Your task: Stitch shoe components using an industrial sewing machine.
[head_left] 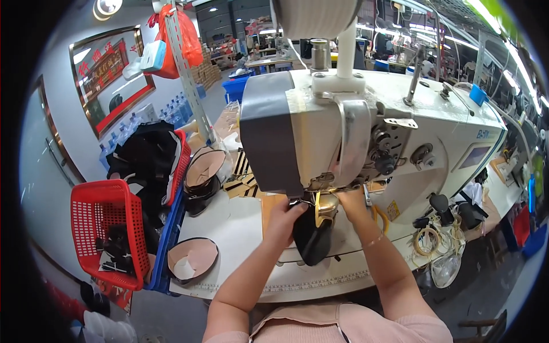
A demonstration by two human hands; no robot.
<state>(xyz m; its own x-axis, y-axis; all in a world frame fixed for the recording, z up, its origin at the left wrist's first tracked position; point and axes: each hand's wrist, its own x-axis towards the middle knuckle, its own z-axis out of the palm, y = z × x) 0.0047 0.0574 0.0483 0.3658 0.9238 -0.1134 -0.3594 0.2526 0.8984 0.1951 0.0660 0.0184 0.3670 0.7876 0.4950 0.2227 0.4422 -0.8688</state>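
A large white and grey sewing machine (323, 126) stands in front of me. Under its head is a black, smooth, rounded workpiece (311, 243), its end hanging towards me. My left hand (281, 218) is closed on the left edge of this workpiece, thumb on top, close to the needle area. On the other side, my right hand (350, 203) reaches in beside a shiny gold-coloured machine part (327, 207). Its fingers are hidden behind the machine parts, so their grip cannot be made out. The needle and the seam are also hidden.
A pink-lined, black-edged piece (193, 260) lies on the white table (229, 228) at left, with similar pieces (205, 168) behind it. A red basket (108, 228) holds black scraps. Scissors (367, 194) and tape rolls (426, 241) lie to the right.
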